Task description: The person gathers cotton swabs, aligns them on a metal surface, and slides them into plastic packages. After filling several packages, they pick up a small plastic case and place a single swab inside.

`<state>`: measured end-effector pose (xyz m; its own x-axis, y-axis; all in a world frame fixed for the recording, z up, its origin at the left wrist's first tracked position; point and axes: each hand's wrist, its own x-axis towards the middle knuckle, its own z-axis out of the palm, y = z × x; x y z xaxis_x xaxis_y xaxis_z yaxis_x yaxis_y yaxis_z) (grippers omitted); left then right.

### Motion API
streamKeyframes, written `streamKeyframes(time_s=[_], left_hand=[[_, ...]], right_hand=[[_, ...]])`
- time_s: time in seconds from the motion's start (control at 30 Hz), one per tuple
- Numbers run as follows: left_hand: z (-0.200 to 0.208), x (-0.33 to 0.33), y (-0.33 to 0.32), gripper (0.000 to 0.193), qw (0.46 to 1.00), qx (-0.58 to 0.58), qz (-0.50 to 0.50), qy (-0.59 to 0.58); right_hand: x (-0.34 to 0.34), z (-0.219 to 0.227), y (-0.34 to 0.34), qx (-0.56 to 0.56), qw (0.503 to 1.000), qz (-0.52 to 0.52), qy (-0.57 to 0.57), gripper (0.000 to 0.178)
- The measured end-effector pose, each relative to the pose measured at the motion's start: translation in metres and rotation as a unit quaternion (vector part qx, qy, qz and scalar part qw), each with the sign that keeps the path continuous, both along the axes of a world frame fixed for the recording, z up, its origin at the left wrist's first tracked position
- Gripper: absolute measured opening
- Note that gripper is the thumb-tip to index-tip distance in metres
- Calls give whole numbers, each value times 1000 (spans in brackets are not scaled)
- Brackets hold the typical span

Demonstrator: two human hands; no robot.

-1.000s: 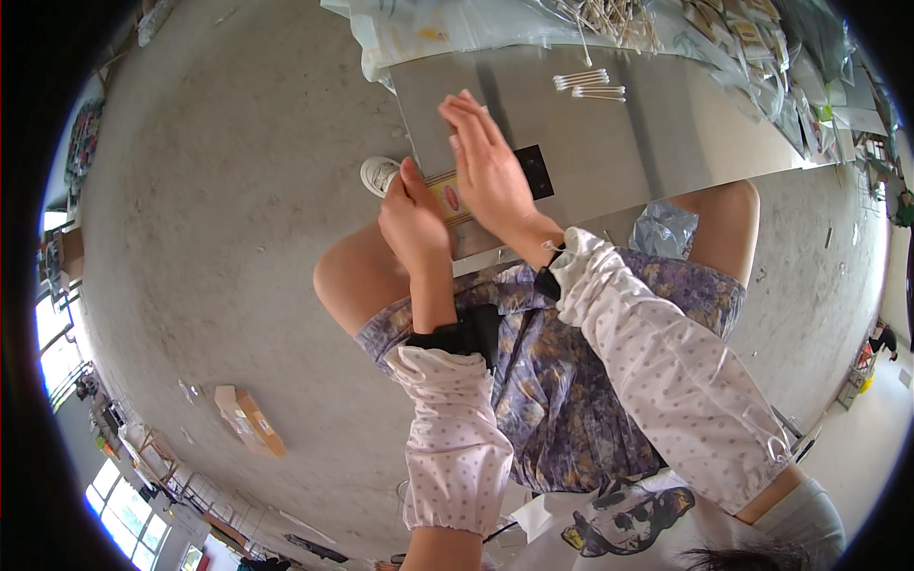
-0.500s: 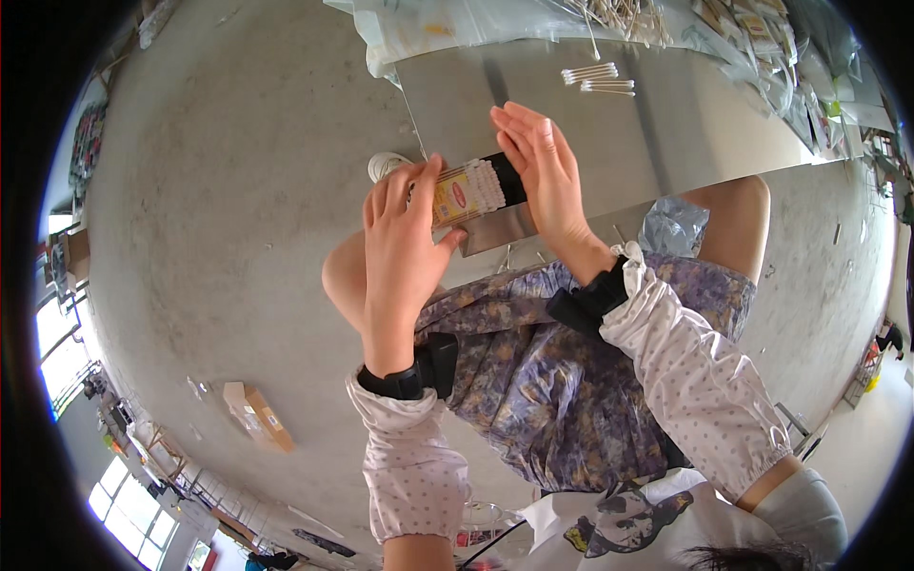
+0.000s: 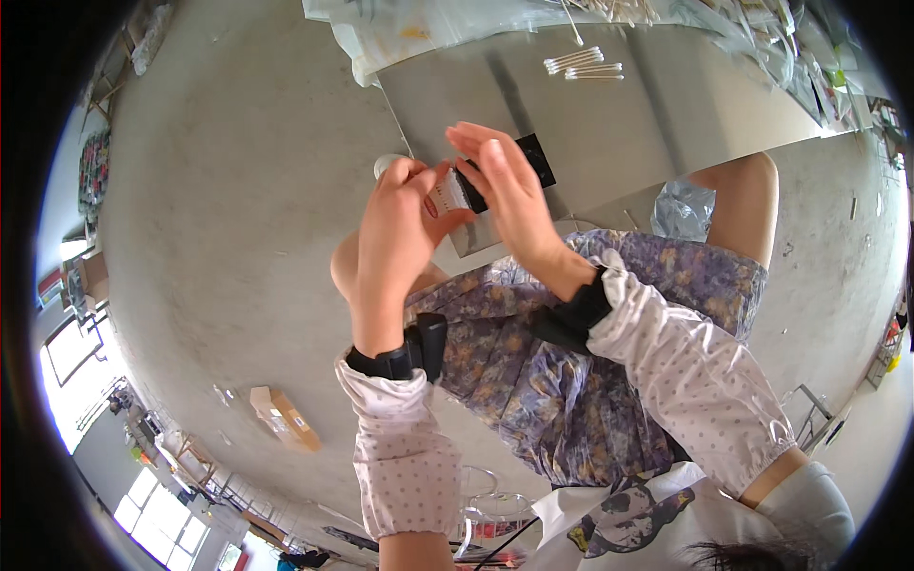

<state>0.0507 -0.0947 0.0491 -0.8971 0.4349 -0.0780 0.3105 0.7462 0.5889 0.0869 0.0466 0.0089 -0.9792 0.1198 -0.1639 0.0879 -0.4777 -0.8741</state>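
My left hand [image 3: 388, 228] is closed round a small pack of cotton swabs [image 3: 447, 194] with a printed label, holding it near the left end of the metal table. The white swab tips face right. Beside those tips my right hand [image 3: 514, 205] is held flat, its fingers stretched out and pointing up and to the left. It hides part of the pack's right end; whether it touches the tips I cannot tell. Under and beyond the right hand shows a black flat piece [image 3: 537, 160] on the table.
Several loose cotton swabs [image 3: 586, 65] lie farther back on the metal table [image 3: 609, 143]. Clear plastic sheeting [image 3: 381, 33] and a heap of bagged packs [image 3: 762, 43] line its far side. A crumpled plastic bag [image 3: 684, 207] is by my right knee. A cardboard box [image 3: 284, 419] stands on the floor.
My right hand has moved left and down over the black piece, closer to the pack. My left hand has closed in round the pack, covering more of its label.
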Motion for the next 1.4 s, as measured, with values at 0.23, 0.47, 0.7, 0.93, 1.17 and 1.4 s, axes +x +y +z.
streamKeyframes(time_s=[0.23, 0.47, 0.7, 0.93, 1.17, 1.4], left_hand=[[4, -35, 10, 26, 976, 40, 62, -206], [7, -47, -1, 23, 965, -160, 94, -187], [63, 5, -10, 21, 973, -80, 187, -110], [42, 75, 77, 17, 909, 379, 174, 8], [11, 57, 113, 19, 872, 451, 184, 40], [-21, 47, 123, 26, 831, 464, 251, -177]], right_hand=[[63, 21, 66, 2, 999, -6, -46, 40], [108, 36, 100, 41, 996, 13, -75, 37], [117, 44, 115, 72, 995, 9, -75, 32], [79, 73, 79, -96, 991, 92, -15, 38], [29, 47, 122, 0, 990, 135, 45, 37], [11, 0, 141, 78, 985, 151, -1, 39]])
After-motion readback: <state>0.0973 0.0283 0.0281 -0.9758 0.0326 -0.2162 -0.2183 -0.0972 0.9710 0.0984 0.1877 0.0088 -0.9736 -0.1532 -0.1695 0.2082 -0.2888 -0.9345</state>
